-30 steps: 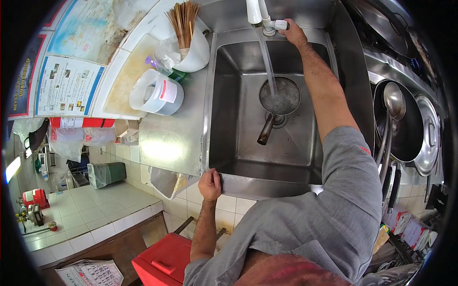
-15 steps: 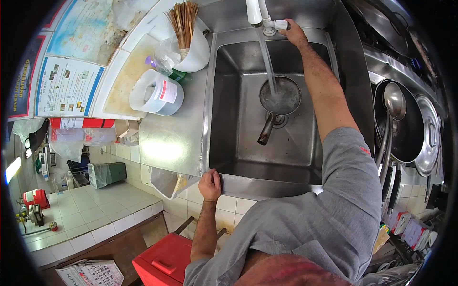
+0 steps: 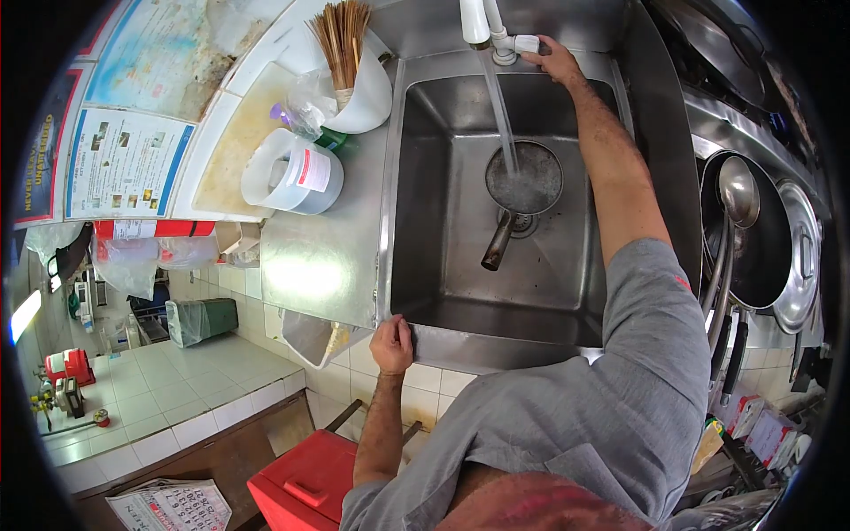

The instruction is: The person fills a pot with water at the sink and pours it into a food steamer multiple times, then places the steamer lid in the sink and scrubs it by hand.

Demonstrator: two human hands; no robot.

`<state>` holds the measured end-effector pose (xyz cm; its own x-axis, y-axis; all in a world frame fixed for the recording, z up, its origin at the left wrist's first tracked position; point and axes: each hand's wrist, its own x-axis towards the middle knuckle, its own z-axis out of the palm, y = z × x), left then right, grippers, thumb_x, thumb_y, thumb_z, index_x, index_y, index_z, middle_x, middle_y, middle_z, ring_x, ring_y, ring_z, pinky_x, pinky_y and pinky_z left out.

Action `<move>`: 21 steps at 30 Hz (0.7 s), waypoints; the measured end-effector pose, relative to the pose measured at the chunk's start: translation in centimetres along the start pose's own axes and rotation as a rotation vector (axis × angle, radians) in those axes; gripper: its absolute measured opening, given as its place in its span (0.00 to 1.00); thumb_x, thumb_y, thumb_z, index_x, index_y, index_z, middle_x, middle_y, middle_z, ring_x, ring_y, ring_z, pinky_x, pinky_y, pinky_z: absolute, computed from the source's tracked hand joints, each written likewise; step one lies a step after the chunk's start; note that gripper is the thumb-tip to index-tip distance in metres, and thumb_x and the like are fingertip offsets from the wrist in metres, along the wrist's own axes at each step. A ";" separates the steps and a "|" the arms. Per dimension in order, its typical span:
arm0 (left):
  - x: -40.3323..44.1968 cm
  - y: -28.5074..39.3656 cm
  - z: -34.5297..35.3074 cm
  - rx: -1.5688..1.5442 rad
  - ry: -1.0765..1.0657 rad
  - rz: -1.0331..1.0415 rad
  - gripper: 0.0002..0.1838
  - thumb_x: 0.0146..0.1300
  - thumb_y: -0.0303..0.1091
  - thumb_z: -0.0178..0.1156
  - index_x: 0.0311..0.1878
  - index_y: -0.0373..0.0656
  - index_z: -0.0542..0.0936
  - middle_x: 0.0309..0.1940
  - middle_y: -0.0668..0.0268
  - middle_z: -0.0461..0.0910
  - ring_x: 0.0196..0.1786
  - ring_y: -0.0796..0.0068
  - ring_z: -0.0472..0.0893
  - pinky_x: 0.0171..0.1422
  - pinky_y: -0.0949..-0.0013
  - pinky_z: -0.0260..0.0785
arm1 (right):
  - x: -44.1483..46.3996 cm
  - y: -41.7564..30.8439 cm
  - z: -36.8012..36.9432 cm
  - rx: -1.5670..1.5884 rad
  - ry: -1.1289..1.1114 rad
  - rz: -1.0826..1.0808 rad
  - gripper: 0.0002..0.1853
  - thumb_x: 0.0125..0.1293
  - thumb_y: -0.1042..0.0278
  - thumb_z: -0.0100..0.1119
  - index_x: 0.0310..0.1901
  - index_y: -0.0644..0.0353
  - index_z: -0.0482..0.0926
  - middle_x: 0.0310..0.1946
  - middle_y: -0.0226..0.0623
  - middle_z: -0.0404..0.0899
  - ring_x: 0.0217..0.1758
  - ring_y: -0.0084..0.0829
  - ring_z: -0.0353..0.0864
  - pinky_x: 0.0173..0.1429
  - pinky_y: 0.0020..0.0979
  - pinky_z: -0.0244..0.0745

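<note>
My right hand (image 3: 558,62) reaches to the far side of the sink, its fingers on the white tap knob (image 3: 527,43). From the white faucet (image 3: 475,22) a stream of water runs down into a small round pan (image 3: 524,179), where it splashes and froths. The pan lies near the middle of the metal sink (image 3: 460,283), beside the drain (image 3: 524,225), with its dark handle (image 3: 498,243) pointing toward me. At the near left corner, my left hand (image 3: 390,344) is closed on the sink edge (image 3: 425,341), fingers curled and partly hidden.
Left of the sink, a metal counter (image 3: 336,252) bears a clear plastic tub (image 3: 310,196) and a white container (image 3: 367,102) with a stick brush (image 3: 341,53). To the right sit a wok (image 3: 761,257), a ladle (image 3: 737,186) and a metal lid (image 3: 799,252). A red bin (image 3: 301,482) stands below left.
Water keeps running into the pan, and the froth in it looks fuller. My right hand has shifted slightly at the tap knob; the whole view has moved a little. My left hand stays put.
</note>
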<state>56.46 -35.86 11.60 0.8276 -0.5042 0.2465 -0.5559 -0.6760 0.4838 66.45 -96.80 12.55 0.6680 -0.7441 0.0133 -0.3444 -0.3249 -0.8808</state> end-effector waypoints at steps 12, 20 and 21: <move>0.1 0.0 0.1 -0.005 0.022 0.019 0.03 0.55 0.27 0.57 0.32 0.40 0.78 0.18 0.62 0.73 0.20 0.64 0.73 0.24 0.65 0.65 | 0.2 -1.6 1.0 0.410 -0.041 0.384 0.29 0.46 0.36 0.60 0.35 0.57 0.75 0.26 0.29 0.72 0.22 0.20 0.71 0.24 0.24 0.64; 0.3 0.0 0.0 -0.023 0.043 0.009 0.03 0.56 0.27 0.57 0.32 0.39 0.78 0.18 0.61 0.72 0.20 0.64 0.73 0.24 0.66 0.64 | -12.6 6.0 9.1 0.345 0.894 0.355 0.24 0.54 0.48 0.59 0.33 0.69 0.74 0.30 0.48 0.76 0.32 0.44 0.75 0.40 0.41 0.70; 0.3 0.1 0.0 -0.021 0.055 0.029 0.03 0.56 0.27 0.57 0.32 0.39 0.78 0.18 0.61 0.72 0.19 0.64 0.73 0.24 0.66 0.64 | -16.0 8.5 11.5 0.226 0.941 0.574 0.28 0.53 0.47 0.60 0.37 0.71 0.72 0.35 0.52 0.73 0.38 0.46 0.73 0.44 0.45 0.69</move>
<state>56.66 -36.08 11.76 0.8144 -0.4928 0.3065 -0.5787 -0.6494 0.4934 60.41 -80.95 -0.53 -0.3471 -0.9251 -0.1541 -0.2493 0.2494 -0.9358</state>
